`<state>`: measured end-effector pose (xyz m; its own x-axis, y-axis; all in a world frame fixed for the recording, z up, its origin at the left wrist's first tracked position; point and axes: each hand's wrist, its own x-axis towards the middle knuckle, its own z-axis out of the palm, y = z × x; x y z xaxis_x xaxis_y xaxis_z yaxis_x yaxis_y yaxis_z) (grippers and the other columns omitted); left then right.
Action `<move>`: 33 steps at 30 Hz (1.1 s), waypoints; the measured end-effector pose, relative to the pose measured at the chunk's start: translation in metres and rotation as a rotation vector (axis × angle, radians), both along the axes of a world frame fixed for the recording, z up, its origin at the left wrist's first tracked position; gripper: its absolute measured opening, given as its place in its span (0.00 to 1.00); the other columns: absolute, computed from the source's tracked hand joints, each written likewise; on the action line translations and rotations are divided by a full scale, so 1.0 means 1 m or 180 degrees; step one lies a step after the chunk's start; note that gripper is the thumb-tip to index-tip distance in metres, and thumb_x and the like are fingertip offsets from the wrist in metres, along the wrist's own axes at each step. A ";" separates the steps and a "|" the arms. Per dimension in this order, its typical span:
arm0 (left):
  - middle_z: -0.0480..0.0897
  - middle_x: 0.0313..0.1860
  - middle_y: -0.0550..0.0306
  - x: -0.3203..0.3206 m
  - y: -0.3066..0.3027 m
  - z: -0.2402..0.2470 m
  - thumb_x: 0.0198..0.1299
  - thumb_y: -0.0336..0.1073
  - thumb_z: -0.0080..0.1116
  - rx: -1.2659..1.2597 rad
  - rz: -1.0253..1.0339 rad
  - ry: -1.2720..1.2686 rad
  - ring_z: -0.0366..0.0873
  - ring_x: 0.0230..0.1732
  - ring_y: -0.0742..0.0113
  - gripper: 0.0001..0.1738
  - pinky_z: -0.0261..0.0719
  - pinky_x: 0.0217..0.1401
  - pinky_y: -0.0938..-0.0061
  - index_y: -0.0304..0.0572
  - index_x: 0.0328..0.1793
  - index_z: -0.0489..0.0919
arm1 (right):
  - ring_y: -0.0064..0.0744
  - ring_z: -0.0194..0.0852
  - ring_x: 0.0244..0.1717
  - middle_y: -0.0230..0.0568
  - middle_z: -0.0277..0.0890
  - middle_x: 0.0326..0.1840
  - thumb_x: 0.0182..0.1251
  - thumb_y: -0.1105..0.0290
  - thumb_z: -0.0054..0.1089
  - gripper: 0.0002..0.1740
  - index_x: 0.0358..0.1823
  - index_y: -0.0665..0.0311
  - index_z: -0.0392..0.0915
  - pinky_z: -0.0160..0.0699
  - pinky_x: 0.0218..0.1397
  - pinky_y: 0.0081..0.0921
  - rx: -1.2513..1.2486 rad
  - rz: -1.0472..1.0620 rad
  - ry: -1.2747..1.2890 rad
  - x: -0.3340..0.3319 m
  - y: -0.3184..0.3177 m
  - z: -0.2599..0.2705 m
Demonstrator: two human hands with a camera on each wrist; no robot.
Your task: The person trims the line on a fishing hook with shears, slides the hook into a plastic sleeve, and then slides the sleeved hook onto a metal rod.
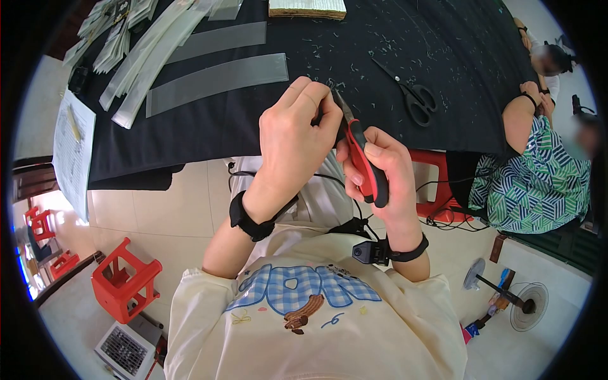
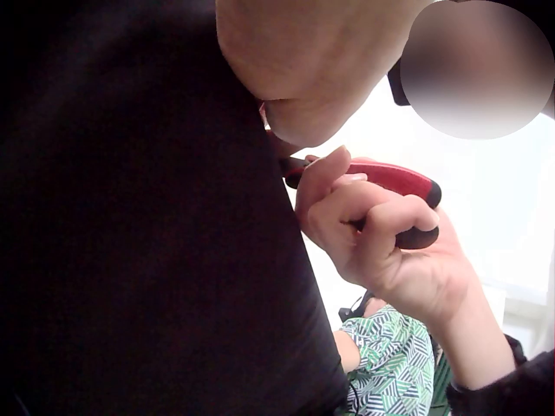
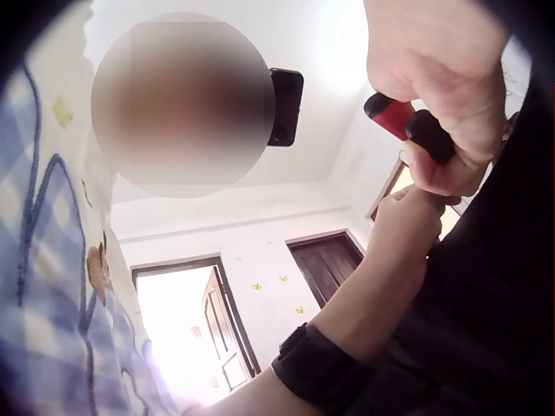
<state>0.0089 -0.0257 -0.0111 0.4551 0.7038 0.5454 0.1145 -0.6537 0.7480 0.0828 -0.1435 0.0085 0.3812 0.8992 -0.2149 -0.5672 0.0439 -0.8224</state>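
My right hand grips a pair of pliers with red and black handles, fingers wrapped round both grips. The metal nose points away from me and ends right beside the fingertips of my left hand. That hand is curled, thumb against the bent fingers, above the table's near edge; what it pinches is hidden by the fingers. In the left wrist view the pliers reach under the left hand. The right wrist view shows the handle ends sticking out of the right hand.
Black cloth covers the table, scattered with small clippings. Black scissors lie to the right, clear plastic strips to the left. A pale block is at the back. Another person sits at the right.
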 end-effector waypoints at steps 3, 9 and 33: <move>0.73 0.22 0.57 -0.001 0.001 0.000 0.42 0.21 0.56 -0.0013 -0.0009 0.0017 0.71 0.16 0.66 0.05 0.69 0.19 0.76 0.36 0.25 0.73 | 0.15 0.59 0.17 0.46 0.72 0.33 0.61 0.68 0.47 0.10 0.27 0.66 0.64 0.61 0.14 0.14 0.0025 0.0027 0.0009 0.001 0.000 0.000; 0.73 0.22 0.57 -0.001 0.002 0.001 0.42 0.21 0.56 -0.0087 -0.0064 -0.0029 0.71 0.16 0.66 0.05 0.69 0.19 0.76 0.36 0.26 0.74 | 0.14 0.59 0.17 0.46 0.72 0.33 0.62 0.67 0.47 0.10 0.27 0.67 0.64 0.60 0.14 0.14 -0.0009 0.0126 -0.0035 0.004 -0.002 0.002; 0.70 0.20 0.58 0.000 0.001 -0.001 0.43 0.20 0.56 -0.0047 -0.0020 -0.0053 0.67 0.15 0.69 0.05 0.66 0.18 0.77 0.36 0.26 0.73 | 0.17 0.56 0.21 0.45 0.69 0.35 0.55 0.70 0.34 0.09 0.33 0.67 0.63 0.56 0.17 0.17 0.0388 0.0197 0.0470 0.004 -0.007 -0.009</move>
<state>0.0091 -0.0248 -0.0122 0.4504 0.7091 0.5425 0.0980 -0.6433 0.7594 0.0864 -0.1506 -0.0002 0.2968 0.9427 -0.1523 -0.6858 0.0995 -0.7209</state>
